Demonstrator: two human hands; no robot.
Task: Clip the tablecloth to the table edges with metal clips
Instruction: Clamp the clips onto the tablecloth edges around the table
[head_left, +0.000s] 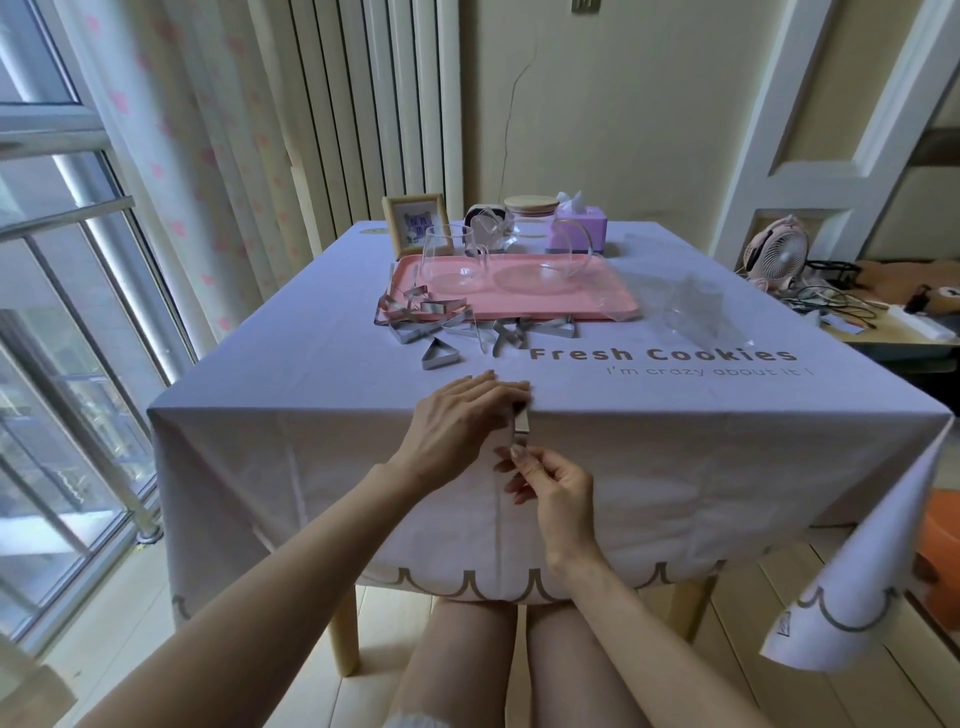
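Note:
A lilac tablecloth (675, 415) printed "Fresh Cookies" covers the table and hangs over the near edge. One metal clip (521, 423) sits on that near edge at the middle. My left hand (462, 421) lies palm down over the edge, fingers on the clip's top. Below it my right hand (545, 480) pinches the clip's lower end against the hanging cloth. Several loose metal clips (441, 325) lie in a heap on the cloth, in front of the pink tray.
A pink tray (613, 301) holds glass cups (449, 257). Behind it stand a picture frame (415, 218), a glass jar (530, 218) and a purple tissue box (579, 226). Clear plastic wrap (696, 306) lies at right. A side desk carries a fan (776, 249). Window at left.

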